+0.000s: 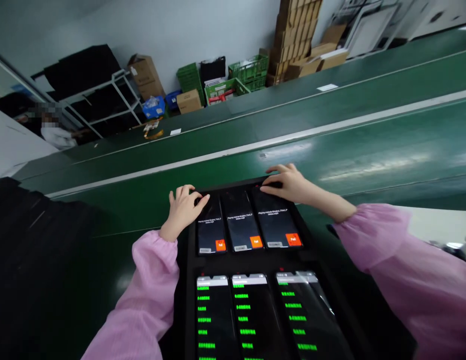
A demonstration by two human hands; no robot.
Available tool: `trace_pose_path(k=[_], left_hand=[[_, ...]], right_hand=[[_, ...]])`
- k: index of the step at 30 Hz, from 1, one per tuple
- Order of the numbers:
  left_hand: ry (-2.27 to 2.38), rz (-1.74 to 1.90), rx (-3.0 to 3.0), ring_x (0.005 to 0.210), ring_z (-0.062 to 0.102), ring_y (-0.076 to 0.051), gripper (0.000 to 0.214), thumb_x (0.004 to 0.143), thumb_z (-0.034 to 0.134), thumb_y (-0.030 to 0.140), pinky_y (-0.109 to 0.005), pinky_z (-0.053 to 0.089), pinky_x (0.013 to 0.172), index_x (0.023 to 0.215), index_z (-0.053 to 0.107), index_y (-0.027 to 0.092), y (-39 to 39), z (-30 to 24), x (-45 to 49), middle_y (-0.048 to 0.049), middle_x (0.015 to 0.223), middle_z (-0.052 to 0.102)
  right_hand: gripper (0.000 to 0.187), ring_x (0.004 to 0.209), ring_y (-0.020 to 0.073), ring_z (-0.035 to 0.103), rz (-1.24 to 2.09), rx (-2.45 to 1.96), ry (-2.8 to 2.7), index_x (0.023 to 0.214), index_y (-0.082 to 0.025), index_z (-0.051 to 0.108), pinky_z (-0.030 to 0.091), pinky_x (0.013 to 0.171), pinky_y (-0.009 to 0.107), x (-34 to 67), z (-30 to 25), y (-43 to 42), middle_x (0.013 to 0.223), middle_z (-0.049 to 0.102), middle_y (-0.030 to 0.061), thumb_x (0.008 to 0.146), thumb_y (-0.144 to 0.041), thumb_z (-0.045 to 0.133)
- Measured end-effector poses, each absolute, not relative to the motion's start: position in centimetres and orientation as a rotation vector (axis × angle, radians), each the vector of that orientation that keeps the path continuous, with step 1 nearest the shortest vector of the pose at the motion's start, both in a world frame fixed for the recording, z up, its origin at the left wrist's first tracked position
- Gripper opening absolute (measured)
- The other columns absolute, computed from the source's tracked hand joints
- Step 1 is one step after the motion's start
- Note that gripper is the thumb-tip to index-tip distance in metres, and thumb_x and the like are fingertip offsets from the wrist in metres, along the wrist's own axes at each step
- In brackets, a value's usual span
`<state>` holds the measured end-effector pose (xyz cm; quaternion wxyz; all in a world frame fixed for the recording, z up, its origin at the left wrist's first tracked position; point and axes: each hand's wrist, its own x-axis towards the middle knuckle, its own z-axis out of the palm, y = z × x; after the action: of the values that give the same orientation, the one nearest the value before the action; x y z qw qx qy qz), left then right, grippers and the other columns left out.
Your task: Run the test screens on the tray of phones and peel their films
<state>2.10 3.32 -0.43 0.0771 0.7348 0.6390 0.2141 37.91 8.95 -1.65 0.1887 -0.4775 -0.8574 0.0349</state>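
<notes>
A black tray [251, 262] holds two rows of lit smartphones, three visible in each. In the far row, the left phone [211, 230], middle phone [241, 220] and right phone [276, 220] show white text and an orange button on dark screens. The nearer phones [217, 320] list green lines and run out of view below. My left hand [184, 207] is at the tray's far left corner, fingers spread, thumb over the left phone's top end. At the far right corner, my right hand [291, 184] has its fingers stretched out, thumb near the right phone's top edge.
A green conveyor belt [383, 150] with a pale rail [240, 150] runs across beyond the tray. Dark material [33, 260] lies at left. Behind stand green crates [251, 67], stacked cartons [296, 35] and a rack [105, 100]. Another person [56, 132] is at far left.
</notes>
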Motion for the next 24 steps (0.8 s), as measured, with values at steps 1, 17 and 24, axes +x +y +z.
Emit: trace_pose_path(k=[1,17,24], left_hand=[[1.901,0.657,2.176,0.135,0.047,-0.040,0.028,0.093,0.072,0.051,-0.073,0.025,0.121,0.092,0.073,0.023,3.2,-0.2,2.0,-0.0123,0.126,0.062],[1.500,0.787,1.734,0.065,0.066,-0.019,0.065,0.068,0.087,0.060,-0.030,0.054,0.057,0.104,0.047,0.026,2.5,1.7,0.0,0.0046,0.076,0.060],[1.650,0.660,2.014,0.108,0.059,-0.029,0.052,0.066,0.093,0.054,-0.048,0.051,0.098,0.096,0.062,0.024,4.3,1.3,0.0,-0.0035,0.104,0.062]], right_hand=[[0.040,0.115,0.0356,0.058,0.098,-1.356,-2.415,0.093,-0.028,0.083,0.046,0.094,0.055,37.6,-1.8,9.0,0.127,0.070,0.0148,0.096,-0.057,0.056],[0.062,0.100,0.0301,0.066,0.571,-1.197,-2.497,0.118,-0.026,0.068,0.050,0.086,0.044,30.8,1.6,7.5,0.111,0.075,0.0078,0.069,-0.059,0.088],[0.060,0.094,0.0270,0.063,0.601,-1.268,-2.444,0.130,-0.025,0.069,0.046,0.081,0.039,31.2,2.2,9.0,0.101,0.072,0.0062,0.079,-0.053,0.082]])
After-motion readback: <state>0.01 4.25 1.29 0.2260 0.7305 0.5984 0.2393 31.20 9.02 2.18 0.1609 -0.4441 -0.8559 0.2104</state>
